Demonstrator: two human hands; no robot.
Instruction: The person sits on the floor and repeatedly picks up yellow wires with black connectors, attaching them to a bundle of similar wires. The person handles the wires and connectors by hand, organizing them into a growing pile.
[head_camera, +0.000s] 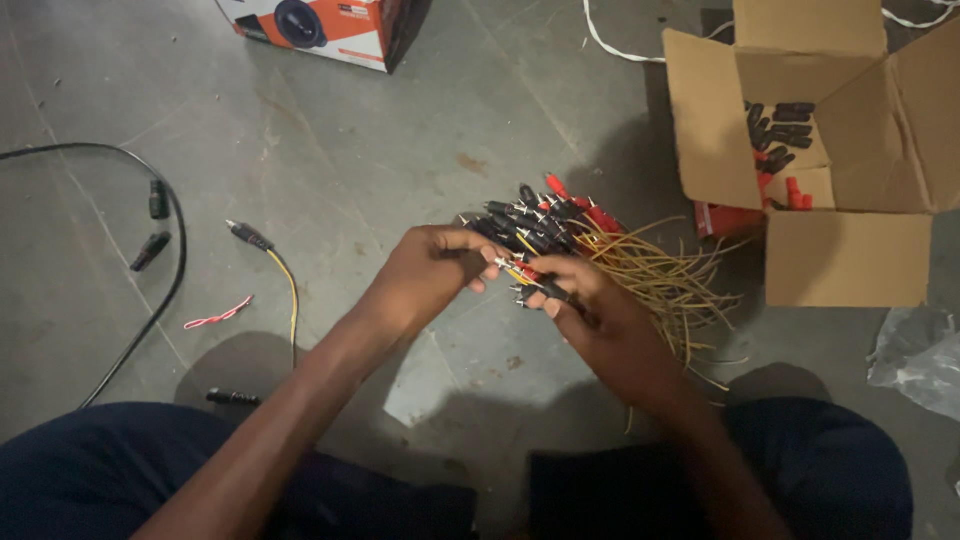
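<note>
View from above, over a concrete floor (400, 150). The left hand (425, 275) is closed around the plug end of a bundle of cables (560, 235), while the right hand (590, 310) is pinched on a single plug (530, 280) at the near edge of the same bundle. The bundle is held just above the floor, between the two hands, with black and red plugs fanned upward and thin yellow leads (670, 285) trailing to the right. The bundle is judged light and limp: the leads would sag and tangle, whereas the moulded plug bodies are stiff and offer the surest hold; the metal tips are best avoided. To the right, an open cardboard box (850, 260) containing further black and red plugs is seen, well apart from the hands. To the left lie a loose yellow-leaded cable (285, 280), a red-and-white twist tie (218, 316) and a black cable (165, 230). A printed carton (330, 30) stands at the top. Nothing lies between hands and box.
</note>
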